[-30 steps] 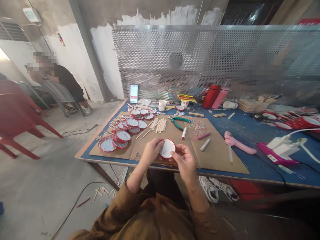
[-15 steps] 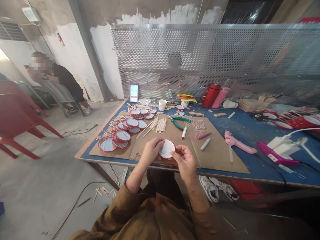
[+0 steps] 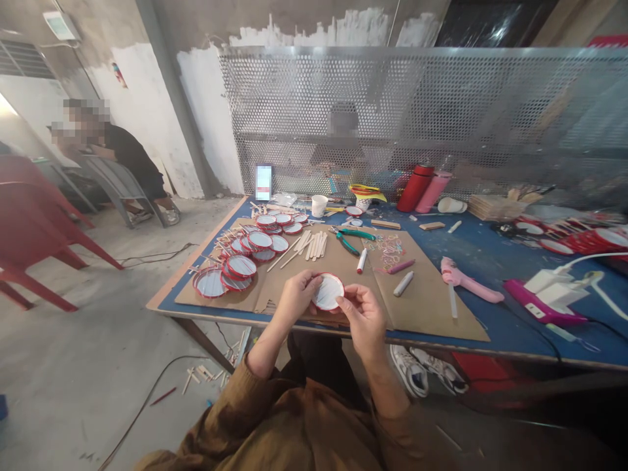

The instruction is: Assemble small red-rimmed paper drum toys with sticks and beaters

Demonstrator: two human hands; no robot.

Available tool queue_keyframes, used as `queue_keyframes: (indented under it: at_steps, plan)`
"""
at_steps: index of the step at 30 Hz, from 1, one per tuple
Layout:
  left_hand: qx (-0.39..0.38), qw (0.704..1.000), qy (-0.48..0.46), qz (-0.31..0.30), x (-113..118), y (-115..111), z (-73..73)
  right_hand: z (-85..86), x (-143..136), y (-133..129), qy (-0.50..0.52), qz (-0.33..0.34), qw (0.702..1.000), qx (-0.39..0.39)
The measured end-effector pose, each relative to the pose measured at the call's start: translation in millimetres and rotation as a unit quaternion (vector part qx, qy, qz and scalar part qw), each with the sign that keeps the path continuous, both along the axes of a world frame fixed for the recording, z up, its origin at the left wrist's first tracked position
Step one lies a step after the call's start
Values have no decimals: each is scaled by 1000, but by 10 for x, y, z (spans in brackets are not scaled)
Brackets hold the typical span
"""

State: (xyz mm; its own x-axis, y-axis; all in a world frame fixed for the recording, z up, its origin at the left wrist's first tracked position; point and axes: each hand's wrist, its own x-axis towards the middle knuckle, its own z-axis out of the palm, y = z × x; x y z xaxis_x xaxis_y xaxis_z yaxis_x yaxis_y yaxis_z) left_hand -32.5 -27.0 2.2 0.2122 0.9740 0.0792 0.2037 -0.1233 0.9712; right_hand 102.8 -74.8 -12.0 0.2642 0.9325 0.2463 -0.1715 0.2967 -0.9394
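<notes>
A round white disc with a red rim [image 3: 328, 292] is held between both hands, just above the cardboard sheet's near edge. My left hand [image 3: 300, 294] pinches its left side, thumb on top. On the right side my right hand [image 3: 364, 316] grips the rim between thumb and fingers. Fingers under the disc are hidden. A pile of similar red-rimmed discs [image 3: 241, 266] lies to the left, some with wooden sticks attached. Beyond the hands are loose wooden craft sticks [image 3: 314, 246], teal-handled pliers [image 3: 347, 243] and a white marker with a red end [image 3: 362, 261].
The cardboard sheet [image 3: 436, 314] covers part of the blue table. A pink glue gun [image 3: 473, 282] and a purple power strip [image 3: 540, 304] lie to the right. Bottles [image 3: 415, 188], cups and a phone [image 3: 263, 182] stand along the perforated metal screen [image 3: 294, 111]. A person [image 3: 127, 157] sits far left.
</notes>
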Motion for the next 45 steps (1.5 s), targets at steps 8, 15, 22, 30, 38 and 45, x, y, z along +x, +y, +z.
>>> queue_keyframes:
  at_steps: [8, 15, 22, 30, 38, 45]
  plan:
    - [2, 1000, -1, -1, -6, 4, -8, -21, 0, -1, 3, -12, 1000, -15]
    - [0, 1000, -1, -1, -2, -5, 2, -13, -12, -10, -6, -23, 1000, -4]
    - [2, 1000, -6, 10, 20, -26, 10, -33, -13, -22, -20, -13, 999, 25]
    - [24, 998, -2, 62, 29, -41, 31, -91, -33, -23, -109, 14, 993, 47]
    - [32, 998, 8, 58, 16, -34, 1, -242, -55, 26, -146, -35, 988, 47]
    - [42, 998, 19, 38, 6, -14, -16, -238, -39, 21, -140, -41, 989, 39]
